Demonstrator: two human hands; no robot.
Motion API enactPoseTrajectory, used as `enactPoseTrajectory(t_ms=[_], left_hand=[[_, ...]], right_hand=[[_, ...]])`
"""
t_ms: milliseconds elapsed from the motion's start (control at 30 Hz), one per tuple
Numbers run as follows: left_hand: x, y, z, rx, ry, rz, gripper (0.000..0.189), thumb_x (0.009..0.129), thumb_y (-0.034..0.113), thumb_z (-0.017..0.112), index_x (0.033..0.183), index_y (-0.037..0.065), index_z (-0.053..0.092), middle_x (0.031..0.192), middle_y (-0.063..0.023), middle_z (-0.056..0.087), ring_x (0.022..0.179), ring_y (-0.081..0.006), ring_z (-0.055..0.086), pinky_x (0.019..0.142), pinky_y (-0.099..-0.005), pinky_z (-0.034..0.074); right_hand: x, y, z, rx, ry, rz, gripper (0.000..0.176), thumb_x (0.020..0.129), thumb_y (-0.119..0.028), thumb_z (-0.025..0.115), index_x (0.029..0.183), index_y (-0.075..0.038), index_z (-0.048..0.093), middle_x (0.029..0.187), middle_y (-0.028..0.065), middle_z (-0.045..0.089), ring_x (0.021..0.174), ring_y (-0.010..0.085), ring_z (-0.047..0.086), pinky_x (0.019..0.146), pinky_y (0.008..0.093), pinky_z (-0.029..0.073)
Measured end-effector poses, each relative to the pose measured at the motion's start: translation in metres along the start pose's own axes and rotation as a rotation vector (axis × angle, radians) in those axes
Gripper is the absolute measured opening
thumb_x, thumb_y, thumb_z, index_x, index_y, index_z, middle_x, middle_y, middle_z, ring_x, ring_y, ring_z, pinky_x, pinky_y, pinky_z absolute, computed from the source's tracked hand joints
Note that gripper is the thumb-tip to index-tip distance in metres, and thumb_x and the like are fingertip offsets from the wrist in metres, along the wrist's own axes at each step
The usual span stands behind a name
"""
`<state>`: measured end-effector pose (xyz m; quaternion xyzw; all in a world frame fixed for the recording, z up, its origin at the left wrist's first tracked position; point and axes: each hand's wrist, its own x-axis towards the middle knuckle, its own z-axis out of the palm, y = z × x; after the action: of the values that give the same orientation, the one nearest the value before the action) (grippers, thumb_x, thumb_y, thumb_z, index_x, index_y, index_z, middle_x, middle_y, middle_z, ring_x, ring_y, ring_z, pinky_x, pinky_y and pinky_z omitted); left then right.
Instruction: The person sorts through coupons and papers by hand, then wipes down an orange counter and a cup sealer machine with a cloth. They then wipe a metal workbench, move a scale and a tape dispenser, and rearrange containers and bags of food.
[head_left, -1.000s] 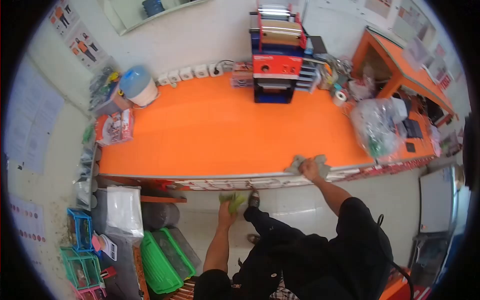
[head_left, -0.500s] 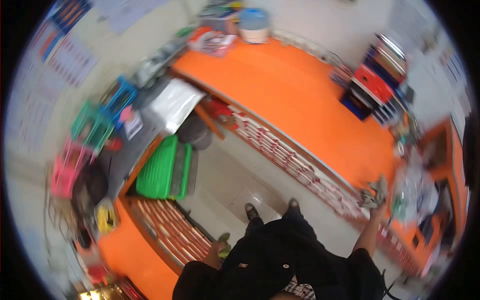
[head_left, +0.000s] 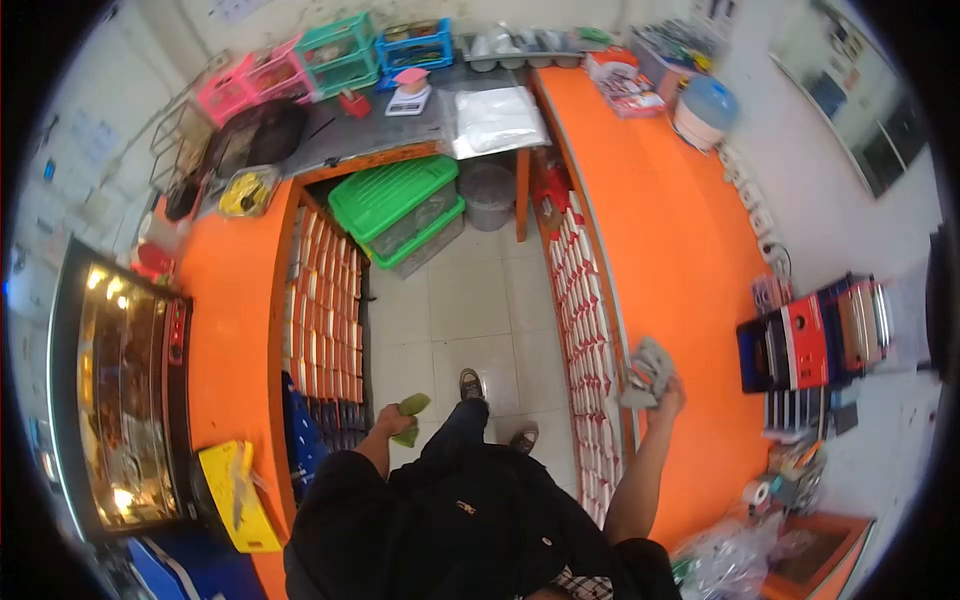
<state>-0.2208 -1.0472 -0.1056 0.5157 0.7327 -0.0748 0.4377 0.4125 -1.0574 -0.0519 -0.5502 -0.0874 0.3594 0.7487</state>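
My left hand point(head_left: 393, 420) is closed around a green cloth point(head_left: 411, 408), which sticks out on both sides of the fist above the tiled floor. On the right, my right hand point(head_left: 668, 398) grips a crumpled grey cloth point(head_left: 646, 374) at the inner edge of the orange counter point(head_left: 690, 260). Whether the grey cloth touches the countertop I cannot tell.
Green-lidded boxes point(head_left: 395, 200) and a grey bucket point(head_left: 488, 195) stand under the dark table point(head_left: 350, 130) ahead. A lit display case point(head_left: 125, 400) and a yellow board with a knife point(head_left: 240, 495) are on the left. Files point(head_left: 810, 335) stand at the right.
The view has turned left, so the dark table now lies ahead and the lit case shows fully. My feet have shifted. Both cloths are still in my hands.
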Motion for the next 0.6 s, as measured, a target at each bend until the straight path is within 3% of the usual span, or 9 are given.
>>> enactPoseTrajectory(t_ms=[133, 233, 267, 300, 367, 400, 467, 567, 600], left_hand=[[-0.028, -0.057, 0.025, -0.172, 0.162, -0.263, 0.062, 0.065, 0.042, 0.074, 0.11, 0.0, 0.069, 0.11, -0.0229, 0.068, 0.108, -0.0348, 0.065, 0.092, -0.0408, 0.052], [-0.034, -0.07, 0.04, -0.159, 0.158, -0.412, 0.06, 0.067, 0.04, 0.073, 0.108, -0.003, 0.068, 0.109, -0.0239, 0.068, 0.11, -0.034, 0.064, 0.093, -0.0409, 0.052], [-0.033, -0.073, 0.049, -0.159, 0.145, -0.459, 0.06, 0.067, 0.04, 0.072, 0.108, -0.003, 0.068, 0.11, -0.0237, 0.068, 0.11, -0.0337, 0.065, 0.092, -0.0407, 0.052], [-0.032, -0.074, 0.051, -0.154, 0.129, -0.507, 0.06, 0.067, 0.041, 0.072, 0.109, -0.003, 0.069, 0.11, -0.0235, 0.068, 0.11, -0.0335, 0.065, 0.092, -0.0405, 0.052], [-0.034, -0.061, 0.055, -0.292, 0.2, -0.606, 0.067, 0.067, 0.048, 0.073, 0.108, -0.004, 0.068, 0.111, -0.0236, 0.068, 0.11, -0.0344, 0.065, 0.094, -0.0413, 0.051], [-0.023, -0.059, 0.062, -0.305, 0.204, -0.587, 0.074, 0.066, 0.055, 0.074, 0.108, -0.005, 0.068, 0.112, -0.0237, 0.068, 0.111, -0.0353, 0.064, 0.094, -0.0418, 0.051], [0.005, -0.054, 0.057, -0.319, 0.23, -0.578, 0.096, 0.064, 0.074, 0.071, 0.107, -0.012, 0.065, 0.114, -0.0281, 0.065, 0.112, -0.0383, 0.062, 0.096, -0.0441, 0.049], [0.043, -0.027, 0.042, -0.497, 0.425, -0.682, 0.104, 0.064, 0.078, 0.068, 0.104, -0.018, 0.063, 0.11, -0.033, 0.064, 0.11, -0.0394, 0.063, 0.093, -0.045, 0.049], [0.055, -0.017, 0.029, -0.598, 0.472, -0.563, 0.103, 0.066, 0.077, 0.067, 0.098, -0.021, 0.063, 0.103, -0.0355, 0.065, 0.106, -0.0419, 0.064, 0.09, -0.0462, 0.05]], right_hand=[[0.013, -0.062, -0.008, 0.049, 0.102, -0.231, 0.037, 0.1, -0.023, 0.05, 0.124, 0.004, 0.053, 0.117, 0.0157, 0.06, 0.108, 0.0266, 0.059, 0.088, 0.0451, 0.052], [0.031, -0.045, -0.015, -0.305, 0.224, -0.252, 0.049, 0.101, -0.035, 0.048, 0.129, 0.005, 0.049, 0.122, 0.0217, 0.056, 0.11, 0.0331, 0.059, 0.088, 0.0467, 0.053], [0.061, -0.009, -0.057, -1.284, 0.182, -0.187, 0.063, 0.099, -0.046, 0.048, 0.138, 0.003, 0.043, 0.133, 0.0271, 0.05, 0.124, 0.0405, 0.05, 0.1, 0.0535, 0.045], [0.051, 0.007, -0.053, -1.286, 0.188, -0.196, 0.063, 0.099, -0.046, 0.048, 0.138, 0.003, 0.043, 0.133, 0.0271, 0.05, 0.124, 0.0405, 0.05, 0.1, 0.0535, 0.045], [0.026, 0.038, -0.026, -1.929, 0.497, -0.887, 0.07, 0.097, -0.052, 0.046, 0.142, 0.002, 0.041, 0.144, 0.028, 0.042, 0.137, 0.0427, 0.035, 0.111, 0.0547, 0.031], [0.031, 0.038, -0.013, -1.929, 0.502, -0.894, 0.07, 0.097, -0.052, 0.046, 0.142, 0.002, 0.041, 0.144, 0.028, 0.042, 0.137, 0.0427, 0.035, 0.111, 0.0547, 0.031], [0.031, 0.037, -0.004, -1.829, 0.52, -0.555, 0.073, 0.095, -0.06, 0.041, 0.138, -0.001, 0.049, 0.147, 0.0246, 0.04, 0.135, 0.0438, 0.036, 0.11, 0.0547, 0.027], [0.059, 0.058, 0.027, -1.678, 0.599, -0.652, 0.074, 0.096, -0.061, 0.036, 0.136, -0.001, 0.051, 0.147, 0.0213, 0.042, 0.134, 0.0428, 0.038, 0.109, 0.0559, 0.029], [0.07, 0.063, 0.042, -1.785, 0.595, -0.553, 0.066, 0.098, -0.054, 0.037, 0.131, 0.0, 0.056, 0.14, 0.0245, 0.049, 0.126, 0.0425, 0.046, 0.104, 0.0529, 0.037]])
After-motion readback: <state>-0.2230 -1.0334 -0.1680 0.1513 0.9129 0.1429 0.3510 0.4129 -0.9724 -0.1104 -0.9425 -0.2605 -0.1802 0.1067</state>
